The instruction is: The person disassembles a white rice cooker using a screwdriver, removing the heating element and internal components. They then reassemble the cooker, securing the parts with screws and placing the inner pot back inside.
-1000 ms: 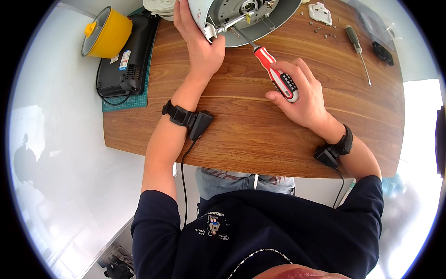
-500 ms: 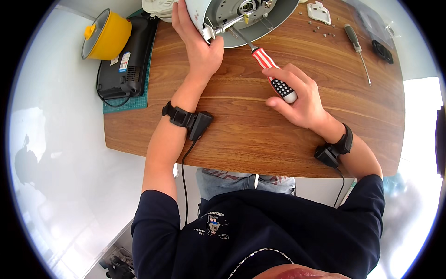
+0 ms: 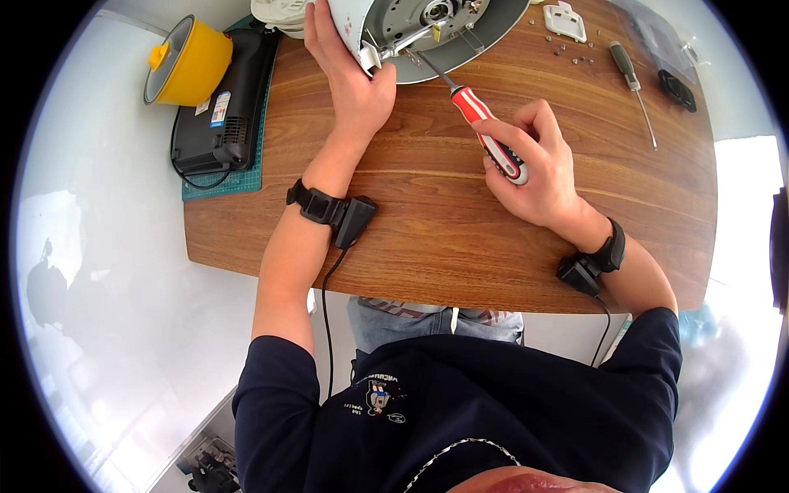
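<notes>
Red-handled screwdriver [image 3: 485,131] in right hand [image 3: 534,168], tip at left-held appliance [image 3: 427,33].

Red-handled screwdriver [image 3: 485,135] slants into the upturned grey appliance base [image 3: 460,37] (partly cropped).

I've only 1 view: head cam, wide fisheye, looking steeply down from above the wooden table [image 3: 460,238]. Close in; forearms enter from the lower edge, own torso fills frame bottom. Edges bend toward rim, corners black.
</notes>
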A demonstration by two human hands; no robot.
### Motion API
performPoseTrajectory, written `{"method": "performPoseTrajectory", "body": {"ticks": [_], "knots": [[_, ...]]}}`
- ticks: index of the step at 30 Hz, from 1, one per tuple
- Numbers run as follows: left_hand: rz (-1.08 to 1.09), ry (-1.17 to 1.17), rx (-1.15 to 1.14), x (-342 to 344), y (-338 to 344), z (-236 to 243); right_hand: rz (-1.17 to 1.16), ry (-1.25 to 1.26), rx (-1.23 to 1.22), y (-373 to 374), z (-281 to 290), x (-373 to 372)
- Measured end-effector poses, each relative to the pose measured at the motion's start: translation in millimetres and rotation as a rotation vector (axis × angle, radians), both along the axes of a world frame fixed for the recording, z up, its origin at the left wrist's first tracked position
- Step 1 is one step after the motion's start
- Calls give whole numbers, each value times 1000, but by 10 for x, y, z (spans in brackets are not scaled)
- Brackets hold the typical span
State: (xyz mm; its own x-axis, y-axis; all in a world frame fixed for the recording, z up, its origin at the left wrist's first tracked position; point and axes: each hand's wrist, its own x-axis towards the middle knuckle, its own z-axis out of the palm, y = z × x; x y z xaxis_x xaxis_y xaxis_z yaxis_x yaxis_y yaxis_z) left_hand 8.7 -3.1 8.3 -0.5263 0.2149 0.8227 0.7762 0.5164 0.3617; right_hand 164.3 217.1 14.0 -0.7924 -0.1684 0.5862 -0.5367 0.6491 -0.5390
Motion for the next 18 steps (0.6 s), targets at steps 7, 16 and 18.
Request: {"method": "performPoseTrajectory", "body": {"ticks": [7,16,18], "knots": [[4,74,-29,-72,-32,-46,69,-6,2,17,-23,-7],[-28,76,3,-79,-24,-56,193,13,8,51,-27,-9],[-20,82,-1,-81,-24,-56,208,8,20,51,-20,-6]]}}
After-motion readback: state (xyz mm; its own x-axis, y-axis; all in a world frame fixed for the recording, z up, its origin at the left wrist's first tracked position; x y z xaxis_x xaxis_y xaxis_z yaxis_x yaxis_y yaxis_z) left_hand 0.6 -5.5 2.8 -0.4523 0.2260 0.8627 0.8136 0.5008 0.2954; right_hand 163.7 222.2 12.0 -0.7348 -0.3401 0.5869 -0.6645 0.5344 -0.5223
